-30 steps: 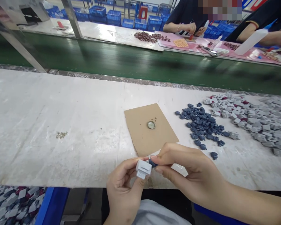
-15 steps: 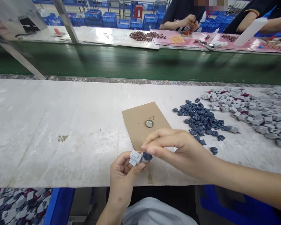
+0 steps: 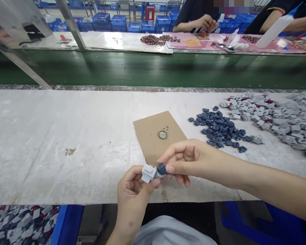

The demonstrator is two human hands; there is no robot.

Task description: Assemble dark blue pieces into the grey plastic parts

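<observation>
My left hand (image 3: 134, 190) grips a small light-grey plastic housing (image 3: 149, 173) just above the near edge of the white table (image 3: 66, 136). My right hand (image 3: 187, 160) pinches a small dark-blue plastic piece (image 3: 162, 168) against the right end of that housing. Behind the hands lies a brown cardboard sheet (image 3: 150, 143) with a metal bottle cap (image 3: 163, 134) on it. A pile of dark-blue pieces (image 3: 219, 131) and a larger pile of grey housings (image 3: 277, 120) lie to the right.
A green conveyor belt (image 3: 142, 69) runs behind the table. Beyond it, other people's hands (image 3: 206, 22) work at a bench with blue crates (image 3: 109, 18) behind. A blue bin (image 3: 66, 221) with grey and red parts sits at the lower left.
My right hand opened briefly, then closed again on the blue piece at the housing's end. The left hand turned the housing and kept hold of it. The view shifted slightly.
</observation>
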